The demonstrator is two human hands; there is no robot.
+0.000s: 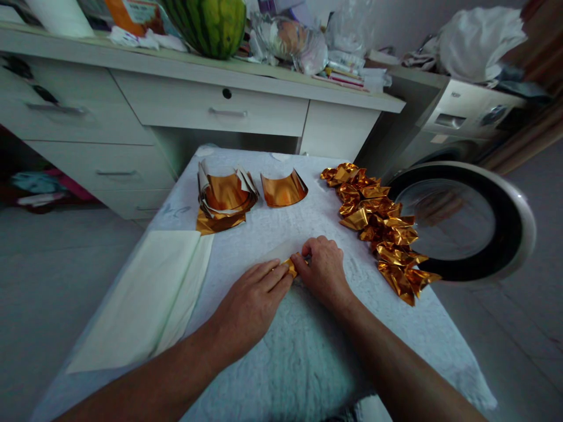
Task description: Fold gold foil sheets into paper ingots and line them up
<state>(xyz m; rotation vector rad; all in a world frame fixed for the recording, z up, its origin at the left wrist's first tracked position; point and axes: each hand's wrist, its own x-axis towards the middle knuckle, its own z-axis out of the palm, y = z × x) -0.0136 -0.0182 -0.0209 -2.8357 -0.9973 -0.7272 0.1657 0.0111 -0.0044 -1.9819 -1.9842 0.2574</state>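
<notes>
On the cloth-covered table, a narrow folded strip of gold foil paper (291, 268) lies between my hands, mostly covered by them. My left hand (255, 299) holds its left side, fingers together over it and thumb hidden. The right end is pinched by my right hand (324, 268), with the thumb against the foil and the fingers curled. Beyond the hands are a stack of curved gold foil sheets (226, 196) and a single curved foil sheet (285, 189). A heap of crumpled, twisted gold foil pieces (378, 220) runs along the right side.
Pale paper sheets (136, 299) lie at the table's left edge. Behind stands a white drawer desk (264, 111) bearing a watermelon (206, 26) and plastic bags. At right, a washing machine's open round door (457, 217) reaches close to the table (281, 363).
</notes>
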